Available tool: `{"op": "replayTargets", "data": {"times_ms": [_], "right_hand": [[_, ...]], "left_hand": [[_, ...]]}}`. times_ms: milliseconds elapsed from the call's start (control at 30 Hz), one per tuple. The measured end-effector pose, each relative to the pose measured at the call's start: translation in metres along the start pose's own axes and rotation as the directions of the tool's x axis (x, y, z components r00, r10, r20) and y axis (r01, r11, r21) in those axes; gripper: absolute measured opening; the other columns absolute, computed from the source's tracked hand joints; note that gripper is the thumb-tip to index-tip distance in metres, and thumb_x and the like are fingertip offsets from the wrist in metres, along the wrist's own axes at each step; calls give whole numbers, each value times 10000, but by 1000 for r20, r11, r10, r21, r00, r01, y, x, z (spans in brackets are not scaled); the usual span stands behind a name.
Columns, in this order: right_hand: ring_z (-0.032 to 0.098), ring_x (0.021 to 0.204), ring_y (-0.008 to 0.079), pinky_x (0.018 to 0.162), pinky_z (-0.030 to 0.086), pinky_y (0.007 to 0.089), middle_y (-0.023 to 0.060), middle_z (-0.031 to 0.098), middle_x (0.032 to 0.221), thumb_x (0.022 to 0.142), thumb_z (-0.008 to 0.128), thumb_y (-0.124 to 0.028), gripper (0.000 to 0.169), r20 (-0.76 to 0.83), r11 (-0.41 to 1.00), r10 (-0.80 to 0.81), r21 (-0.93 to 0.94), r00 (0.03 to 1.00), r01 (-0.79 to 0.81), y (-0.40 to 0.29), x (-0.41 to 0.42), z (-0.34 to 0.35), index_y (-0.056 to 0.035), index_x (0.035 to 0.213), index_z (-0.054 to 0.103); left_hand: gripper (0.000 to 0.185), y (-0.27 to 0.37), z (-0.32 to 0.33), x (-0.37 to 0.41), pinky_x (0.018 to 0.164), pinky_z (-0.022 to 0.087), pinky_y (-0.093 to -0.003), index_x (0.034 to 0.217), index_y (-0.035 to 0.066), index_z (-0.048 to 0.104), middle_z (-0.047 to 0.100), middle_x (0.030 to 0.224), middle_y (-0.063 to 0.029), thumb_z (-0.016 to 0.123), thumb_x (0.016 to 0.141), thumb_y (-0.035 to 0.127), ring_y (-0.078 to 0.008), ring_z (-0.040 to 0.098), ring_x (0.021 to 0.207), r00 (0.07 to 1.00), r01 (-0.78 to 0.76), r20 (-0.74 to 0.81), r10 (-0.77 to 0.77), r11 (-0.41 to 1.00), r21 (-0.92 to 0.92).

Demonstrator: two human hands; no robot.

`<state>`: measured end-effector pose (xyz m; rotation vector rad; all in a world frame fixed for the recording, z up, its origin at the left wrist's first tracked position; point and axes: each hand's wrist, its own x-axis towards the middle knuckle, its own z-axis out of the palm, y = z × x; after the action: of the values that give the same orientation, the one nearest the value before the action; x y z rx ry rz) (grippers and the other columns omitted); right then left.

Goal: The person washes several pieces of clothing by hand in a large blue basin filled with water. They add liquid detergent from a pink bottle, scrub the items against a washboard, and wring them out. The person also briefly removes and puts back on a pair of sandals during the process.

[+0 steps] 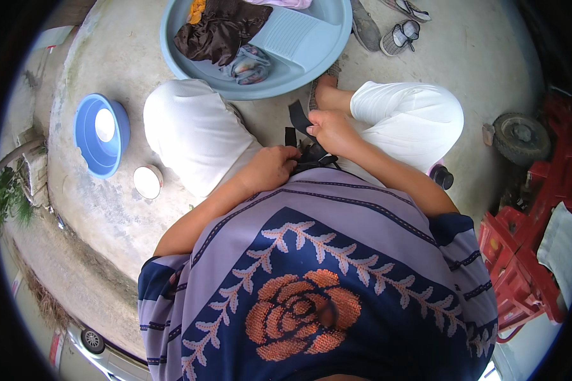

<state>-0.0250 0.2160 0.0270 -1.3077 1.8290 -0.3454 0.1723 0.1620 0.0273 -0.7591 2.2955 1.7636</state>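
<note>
My right hand (pixel 332 133) pinches a black strap (pixel 299 118) between thumb and fingers, its loose end sticking up past them. Beside it at my waist, my left hand (pixel 271 166) has its fingertips on dark straps; whether they are closed on one is hard to tell. A short black strap end (pixel 290 136) stands up just by those fingertips. Both hands are over my lap, between my knees in white trousers. In front of me is a large light-blue plastic washtub (pixel 169 52) with a built-in washboard (pixel 291 35), holding dark brown cloth (pixel 219 33) and a bunched grey-blue cloth (pixel 249 65).
On the concrete floor at left stand a blue plastic basin (pixel 83 135) and a small white-looking bowl (pixel 148 182). Shoes (pixel 399 38) lie beyond the tub at right. A wheel (pixel 522 138) and a red metal frame (pixel 519 257) are at the right. A dark-lidded container (pixel 441 177) is by my right thigh.
</note>
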Motion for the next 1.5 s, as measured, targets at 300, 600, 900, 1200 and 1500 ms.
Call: {"op": "replayTargets", "data": {"times_ms": [300, 600, 900, 1200, 1500], "right_hand": [[627, 786, 395, 698, 495, 460, 223, 635, 799, 741, 631, -98, 99, 133, 947, -25, -313, 991, 66, 36, 31, 57, -18, 795, 652], [649, 784, 382, 716, 518, 443, 231, 655, 796, 731, 650, -127, 149, 219, 900, -35, -418, 975, 126, 3, 8, 17, 11, 773, 686], [569, 662, 68, 575, 422, 214, 26, 648, 772, 894, 593, -163, 177, -149, 899, -245, 335, 958, 282, -64, -35, -163, -20, 977, 658], [555, 664, 48, 561, 383, 194, -4, 653, 845, 914, 581, -235, 208, -160, 945, -59, 308, 985, 107, 4, 43, -188, -62, 1008, 648], [630, 977, 337, 848, 481, 395, 204, 646, 1062, 829, 657, -290, 487, -325, 983, 127, -88, 937, -163, 115, 179, -138, -4, 1206, 541]], "left_hand": [[246, -4, -6, 8, 783, 478, -412, 1067, 6, 609, 649, 912, -213, 527, 863, 116, -379, 620, 881, 1000, -9, 7, 9, 1000, 17], [270, 32, -53, 12, 776, 471, -281, 1148, -8, 587, 653, 926, -76, 542, 926, 139, -159, 597, 830, 983, 74, -151, -109, 973, -220], [279, 54, -163, -21, 850, 470, -272, 1175, 29, 601, 649, 1128, -79, 537, 952, 183, -158, 612, 1011, 837, -255, -547, -2, 883, -394], [348, -51, -226, -3, 857, 474, -304, 1233, 63, 572, 640, 1148, -87, 576, 927, 230, -188, 605, 1028, 653, 11, -670, -353, 889, -458], [783, -186, -208, 28, 954, 427, -395, 1443, 43, 242, 407, 1372, -278, 697, 834, 231, -347, 470, 1217, 359, 339, -717, -597, 799, -496]]}}
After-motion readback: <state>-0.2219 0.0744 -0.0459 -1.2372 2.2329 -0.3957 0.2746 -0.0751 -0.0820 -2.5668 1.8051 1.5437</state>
